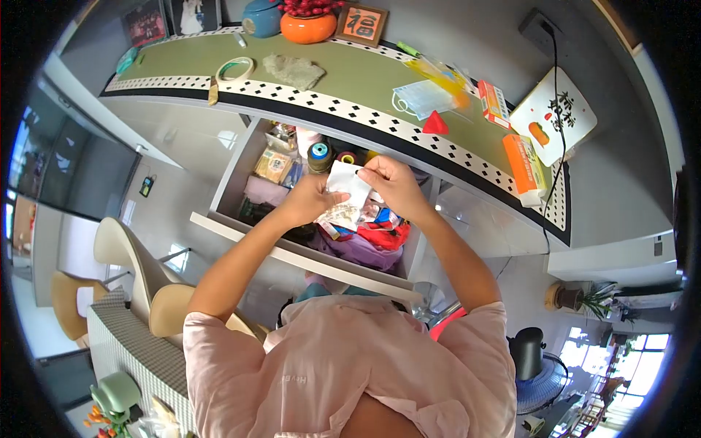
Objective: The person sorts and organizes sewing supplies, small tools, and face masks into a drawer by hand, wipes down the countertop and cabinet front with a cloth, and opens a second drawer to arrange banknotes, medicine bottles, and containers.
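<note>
Over an open drawer (234, 171), both hands hold a small white packet (346, 182), its lower part see-through with small pale pieces showing. My left hand (310, 200) grips the packet's left side, thumb across its front. At the top right edge, my right hand (394, 184) pinches it with thumb and fingers. Inside the drawer, thread spools (319, 155) stand behind the packet. A boxed item (272, 166) lies at the left, and purple cloth (365, 252) and a red bundle (387, 235) lie at the front. The hands hide part of the contents.
Above the drawer, the green-topped desk (365, 73) carries a tape roll (235, 71), a face mask (429, 98), an orange-white box (524, 168) and an orange pot (308, 28). Chairs (131, 255) stand at left, a fan (539, 379) at lower right. A black cable (557, 109) hangs at right.
</note>
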`<action>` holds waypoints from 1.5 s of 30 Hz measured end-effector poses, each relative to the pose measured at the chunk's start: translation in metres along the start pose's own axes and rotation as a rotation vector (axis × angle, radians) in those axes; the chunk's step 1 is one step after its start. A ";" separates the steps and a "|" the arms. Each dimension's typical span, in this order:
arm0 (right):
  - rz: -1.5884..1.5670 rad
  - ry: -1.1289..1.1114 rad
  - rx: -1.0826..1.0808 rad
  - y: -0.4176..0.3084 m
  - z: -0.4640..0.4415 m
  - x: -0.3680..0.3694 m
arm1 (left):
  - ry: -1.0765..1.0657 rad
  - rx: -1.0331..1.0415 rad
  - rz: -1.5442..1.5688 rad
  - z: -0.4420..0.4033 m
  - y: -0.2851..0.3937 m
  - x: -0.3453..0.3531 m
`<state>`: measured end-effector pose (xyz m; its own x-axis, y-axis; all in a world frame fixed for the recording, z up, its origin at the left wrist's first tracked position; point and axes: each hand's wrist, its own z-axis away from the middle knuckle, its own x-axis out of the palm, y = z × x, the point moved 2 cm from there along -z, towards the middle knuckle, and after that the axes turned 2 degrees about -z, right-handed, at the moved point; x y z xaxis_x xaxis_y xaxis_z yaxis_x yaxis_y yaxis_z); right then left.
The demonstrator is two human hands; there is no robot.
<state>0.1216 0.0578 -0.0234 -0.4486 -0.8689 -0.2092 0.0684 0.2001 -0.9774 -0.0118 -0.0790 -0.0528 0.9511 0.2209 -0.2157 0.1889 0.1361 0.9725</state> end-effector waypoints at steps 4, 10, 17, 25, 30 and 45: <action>-0.040 0.096 -0.071 0.005 -0.012 0.018 | 0.078 -0.133 0.044 0.015 0.003 -0.021; 0.131 0.103 -0.090 0.004 -0.024 0.040 | 0.081 -0.140 0.207 0.042 -0.015 -0.057; 0.317 0.068 -0.134 -0.009 -0.025 0.065 | 0.360 -0.259 0.237 0.048 -0.029 -0.080; 0.349 0.215 -0.244 -0.006 -0.031 0.069 | 0.321 -0.107 0.431 0.052 -0.012 -0.088; 0.320 0.239 -0.239 -0.014 -0.032 0.077 | 0.371 -0.211 0.266 0.048 -0.024 -0.096; 1.290 0.174 -0.497 -0.012 -0.083 0.159 | 0.538 -0.229 0.379 0.000 -0.037 -0.131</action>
<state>-0.0246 -0.0454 -0.0422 -0.4183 0.1089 -0.9017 0.2099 0.9775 0.0208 -0.1439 -0.1127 -0.0609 0.6769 0.7333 0.0641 -0.2446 0.1419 0.9592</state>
